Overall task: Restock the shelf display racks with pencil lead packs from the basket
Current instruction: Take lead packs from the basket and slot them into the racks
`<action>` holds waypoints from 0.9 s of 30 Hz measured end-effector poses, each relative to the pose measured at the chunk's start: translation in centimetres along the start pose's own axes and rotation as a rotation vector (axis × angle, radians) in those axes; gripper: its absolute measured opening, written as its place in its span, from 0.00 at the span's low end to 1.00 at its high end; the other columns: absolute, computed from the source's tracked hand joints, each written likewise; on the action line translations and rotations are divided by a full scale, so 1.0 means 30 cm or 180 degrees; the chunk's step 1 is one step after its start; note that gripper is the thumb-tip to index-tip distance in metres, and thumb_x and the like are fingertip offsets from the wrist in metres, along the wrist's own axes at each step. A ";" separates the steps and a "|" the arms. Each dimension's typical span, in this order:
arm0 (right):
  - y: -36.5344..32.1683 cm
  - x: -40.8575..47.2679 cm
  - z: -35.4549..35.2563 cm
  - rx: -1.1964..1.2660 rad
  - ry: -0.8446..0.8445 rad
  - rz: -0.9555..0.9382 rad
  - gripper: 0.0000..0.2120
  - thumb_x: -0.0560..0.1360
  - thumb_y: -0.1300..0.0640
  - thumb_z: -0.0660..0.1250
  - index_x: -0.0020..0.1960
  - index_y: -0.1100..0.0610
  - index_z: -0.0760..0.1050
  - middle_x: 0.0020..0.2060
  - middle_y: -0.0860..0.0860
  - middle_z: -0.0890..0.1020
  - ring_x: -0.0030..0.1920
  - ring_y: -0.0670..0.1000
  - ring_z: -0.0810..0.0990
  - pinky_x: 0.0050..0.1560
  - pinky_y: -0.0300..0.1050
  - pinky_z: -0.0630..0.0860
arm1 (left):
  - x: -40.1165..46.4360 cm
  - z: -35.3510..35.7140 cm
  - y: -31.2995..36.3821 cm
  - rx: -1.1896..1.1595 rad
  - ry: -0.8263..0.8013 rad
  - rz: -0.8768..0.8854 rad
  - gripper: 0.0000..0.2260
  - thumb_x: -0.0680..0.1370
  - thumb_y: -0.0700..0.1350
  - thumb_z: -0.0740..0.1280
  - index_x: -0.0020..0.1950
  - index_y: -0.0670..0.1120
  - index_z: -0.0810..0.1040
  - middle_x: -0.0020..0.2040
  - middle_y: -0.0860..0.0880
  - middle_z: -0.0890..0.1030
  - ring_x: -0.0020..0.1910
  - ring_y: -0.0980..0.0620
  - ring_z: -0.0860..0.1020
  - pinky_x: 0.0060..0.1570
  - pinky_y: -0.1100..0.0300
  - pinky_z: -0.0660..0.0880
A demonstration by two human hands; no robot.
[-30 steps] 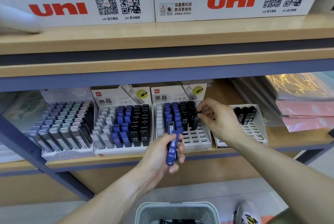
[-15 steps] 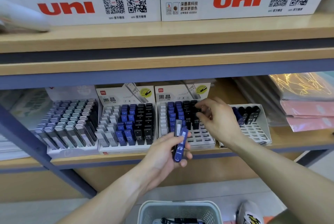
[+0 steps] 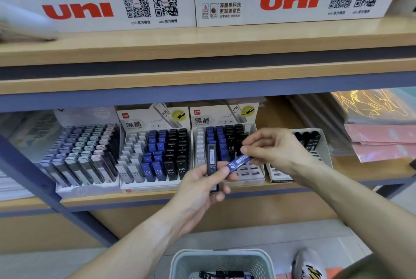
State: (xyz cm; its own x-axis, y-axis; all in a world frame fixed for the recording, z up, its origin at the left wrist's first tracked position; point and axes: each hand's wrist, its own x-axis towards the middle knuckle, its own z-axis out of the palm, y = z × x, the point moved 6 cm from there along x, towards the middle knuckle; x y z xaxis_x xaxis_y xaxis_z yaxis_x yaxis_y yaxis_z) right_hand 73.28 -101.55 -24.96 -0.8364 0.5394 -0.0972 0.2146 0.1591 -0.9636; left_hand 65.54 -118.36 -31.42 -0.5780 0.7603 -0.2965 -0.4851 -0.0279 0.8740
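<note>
Before the display rack (image 3: 227,175), the left hand (image 3: 198,186) is gripping a dark lead pack (image 3: 211,161) while the right hand (image 3: 276,150) is pinching what looks like a blue lead pack (image 3: 239,162).

head cam; faces forward-down; close to shelf (image 3: 202,195); basket (image 3: 222,260) at bottom edge

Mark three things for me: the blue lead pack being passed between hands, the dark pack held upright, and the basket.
blue lead pack (image 3: 239,161): head view, middle of its label.
dark pack (image 3: 212,159): head view, its white label.
basket (image 3: 221,254): head view, far rim.
</note>
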 end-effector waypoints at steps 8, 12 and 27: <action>-0.019 -0.041 0.015 -0.0791 -0.0608 -0.0389 0.05 0.72 0.59 0.78 0.46 0.56 0.85 0.42 0.52 0.87 0.43 0.48 0.85 0.45 0.36 0.79 | 0.010 -0.026 0.004 0.0213 0.0255 0.0198 0.12 0.79 0.42 0.71 0.60 0.39 0.81 0.46 0.39 0.86 0.29 0.54 0.70 0.28 0.65 0.65; -0.007 -0.059 0.051 -0.0942 -0.0911 -0.0413 0.10 0.69 0.55 0.81 0.46 0.55 0.83 0.40 0.52 0.87 0.40 0.46 0.83 0.42 0.34 0.76 | 0.011 -0.018 -0.007 0.0393 0.0227 0.0241 0.12 0.79 0.43 0.71 0.59 0.39 0.81 0.44 0.39 0.85 0.27 0.54 0.69 0.25 0.65 0.62; 0.044 -0.057 -0.066 0.1133 -0.0702 0.0586 0.16 0.79 0.69 0.61 0.64 0.62 0.77 0.41 0.57 0.78 0.35 0.50 0.74 0.37 0.44 0.69 | 0.008 0.066 -0.005 -0.0204 -0.0345 -0.0258 0.22 0.83 0.48 0.55 0.62 0.34 0.80 0.37 0.46 0.73 0.29 0.51 0.64 0.29 0.58 0.56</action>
State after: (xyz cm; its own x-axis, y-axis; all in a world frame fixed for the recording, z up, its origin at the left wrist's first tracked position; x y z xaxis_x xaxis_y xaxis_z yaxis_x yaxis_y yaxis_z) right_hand 76.00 -100.62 -25.56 -0.8963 0.3368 -0.2883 0.2153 -0.2379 -0.9471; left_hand 66.75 -116.89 -30.87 -0.4628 0.8272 -0.3187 -0.5702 -0.0025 0.8215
